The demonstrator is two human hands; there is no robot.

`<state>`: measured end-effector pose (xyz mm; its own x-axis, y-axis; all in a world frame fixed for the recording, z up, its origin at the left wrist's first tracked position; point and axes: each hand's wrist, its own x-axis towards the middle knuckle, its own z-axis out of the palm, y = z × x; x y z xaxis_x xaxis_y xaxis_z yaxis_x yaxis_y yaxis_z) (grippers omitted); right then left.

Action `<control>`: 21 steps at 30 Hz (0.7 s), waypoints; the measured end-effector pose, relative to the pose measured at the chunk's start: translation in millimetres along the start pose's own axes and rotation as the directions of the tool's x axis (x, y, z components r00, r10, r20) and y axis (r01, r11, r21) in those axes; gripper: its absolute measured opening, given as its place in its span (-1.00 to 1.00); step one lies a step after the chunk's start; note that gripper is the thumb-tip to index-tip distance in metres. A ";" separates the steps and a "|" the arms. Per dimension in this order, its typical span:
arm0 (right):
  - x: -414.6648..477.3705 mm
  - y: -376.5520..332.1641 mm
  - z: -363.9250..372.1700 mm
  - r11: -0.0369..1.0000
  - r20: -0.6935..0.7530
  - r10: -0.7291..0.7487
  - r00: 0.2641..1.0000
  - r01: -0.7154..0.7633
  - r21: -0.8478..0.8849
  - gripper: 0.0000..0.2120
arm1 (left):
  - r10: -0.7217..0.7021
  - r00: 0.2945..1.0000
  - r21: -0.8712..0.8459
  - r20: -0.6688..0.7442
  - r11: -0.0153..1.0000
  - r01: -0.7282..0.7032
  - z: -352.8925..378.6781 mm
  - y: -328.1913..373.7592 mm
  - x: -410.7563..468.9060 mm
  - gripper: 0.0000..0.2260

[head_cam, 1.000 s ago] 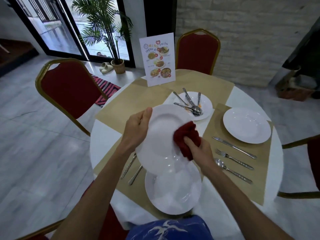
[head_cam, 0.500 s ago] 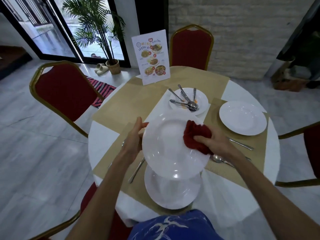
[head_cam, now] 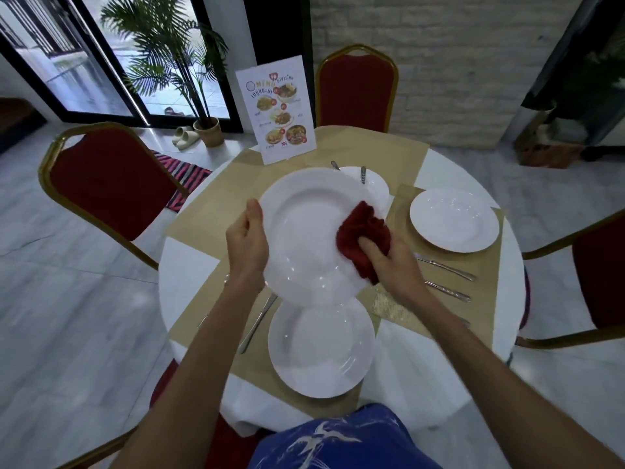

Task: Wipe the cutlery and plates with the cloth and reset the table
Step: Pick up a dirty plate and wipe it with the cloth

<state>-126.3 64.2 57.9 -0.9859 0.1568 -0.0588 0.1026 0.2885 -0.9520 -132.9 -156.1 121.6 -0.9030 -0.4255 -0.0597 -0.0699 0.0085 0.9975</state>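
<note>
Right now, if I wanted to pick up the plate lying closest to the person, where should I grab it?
Probably by the rim. The near plate lies flat on its placemat, so only the raised edge offers a hold. Come from its right side: the lifted plate hangs over the far edge, and a piece of cutlery lies close on the left.

Held plate [head_cam: 304, 228] glossy white glazed ware; cloth [head_cam: 363, 238] red, nubbly fabric; near-right placemat [head_cam: 436, 306] matt woven; cutlery [head_cam: 446, 265] shiny metal.

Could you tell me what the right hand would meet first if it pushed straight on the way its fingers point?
The red cloth it grips, then the held plate just behind it.
</note>
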 end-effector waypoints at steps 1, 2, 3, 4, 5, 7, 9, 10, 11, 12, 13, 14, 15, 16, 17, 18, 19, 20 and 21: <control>-13.1 4.2 15.6 0.982 -0.063 0.110 0.992 -0.099 0.158 -0.76 | -0.050 0.997 -0.072 -0.055 0.996 0.046 8.0 -0.6 -4.1 -0.62; -25.3 5.8 31.6 0.933 -0.089 0.225 0.970 -0.188 0.305 -0.82 | -0.102 0.989 -0.136 -0.106 0.987 0.087 17.4 -3.9 -10.5 -0.63; -35.0 4.5 44.6 0.867 -0.092 0.333 0.939 -0.266 0.421 -0.87 | -0.152 0.977 -0.183 -0.149 0.975 0.124 26.5 -8.6 -18.0 -0.64; -40.4 3.6 52.0 0.812 -0.089 0.410 0.908 -0.319 0.489 -0.90 | -0.203 0.962 -0.219 -0.182 0.962 0.162 33.2 -13.2 -26.6 -0.65; -42.4 3.1 53.6 0.793 -0.085 0.438 0.895 -0.340 0.506 -0.92 | -0.263 0.946 -0.260 -0.190 0.942 0.210 35.9 -18.1 -34.8 -0.65; -36.7 6.8 41.6 0.856 -0.082 0.358 0.930 -0.291 0.428 -0.93 | -0.375 0.921 -0.399 -0.106 0.865 0.306 28.6 -23.9 -43.4 -0.63; -28.9 9.9 16.5 0.930 -0.030 0.214 0.976 -0.194 0.311 -0.92 | -0.426 0.905 -0.463 0.016 0.799 0.384 9.2 -25.3 -41.4 -0.57; -24.8 9.9 0.8 0.957 0.024 0.147 0.989 -0.148 0.249 -0.90 | -0.418 0.907 -0.441 0.056 0.804 0.398 -2.1 -26.2 -37.8 -0.54; -21.4 7.4 -15.4 0.976 0.105 0.093 0.990 -0.111 0.187 -0.88 | -0.405 0.910 -0.388 0.087 0.828 0.405 -12.6 -27.5 -32.2 -0.50; -17.2 4.9 -31.0 0.991 0.209 0.050 0.977 -0.074 0.108 -0.86 | -0.398 0.911 -0.315 0.111 0.855 0.412 -21.9 -27.5 -26.5 -0.47; -12.3 1.3 -44.6 1.000 0.326 0.013 0.945 -0.017 0.009 -0.83 | -0.385 0.908 -0.223 0.164 0.883 0.414 -28.2 -24.3 -22.1 -0.44; -8.3 -4.1 -54.8 0.993 0.436 -0.011 0.900 0.062 -0.102 -0.81 | -0.368 0.896 -0.104 0.249 0.909 0.403 -32.0 -21.4 -18.0 -0.44; -6.0 -11.6 -61.0 0.968 0.524 -0.023 0.851 0.150 -0.200 -0.80 | -0.362 0.866 0.033 0.345 0.927 0.374 -31.1 -16.3 -17.7 -0.44; -4.3 -19.0 -62.9 0.930 0.588 -0.032 0.808 0.240 -0.278 -0.80 | -0.370 0.825 0.169 0.427 0.929 0.330 -27.0 -10.5 -21.0 -0.46; -3.9 -26.2 -61.4 0.888 0.629 -0.041 0.777 0.316 -0.333 -0.81 | -0.376 0.782 0.290 0.496 0.921 0.259 -21.3 -7.0 -26.1 -0.48; -4.5 -33.0 -59.2 0.844 0.653 -0.052 0.755 0.383 -0.376 -0.81 | -0.363 0.755 0.378 0.546 0.911 0.164 -14.9 -5.1 -31.8 -0.50; -3.8 -37.7 -57.2 0.805 0.665 -0.068 0.744 0.435 -0.404 -0.80 | -0.324 0.751 0.433 0.576 0.900 0.056 -10.6 -5.9 -36.9 -0.51; -1.8 -40.6 -56.5 0.780 0.664 -0.089 0.742 0.467 -0.416 -0.79 | -0.270 0.753 0.457 0.600 0.888 -0.046 -8.8 -9.7 -39.7 -0.49; 0.3 -41.3 -57.4 0.783 0.651 -0.105 0.752 0.466 -0.413 -0.79 | -0.217 0.764 0.455 0.607 0.884 -0.110 -8.5 -16.1 -39.9 -0.44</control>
<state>-123.2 106.5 114.5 -0.8382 -0.5271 -0.1401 -0.3246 0.6885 -0.6485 -92.1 -146.9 108.2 -0.9325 0.2222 -0.2848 -0.1549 0.4663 0.8710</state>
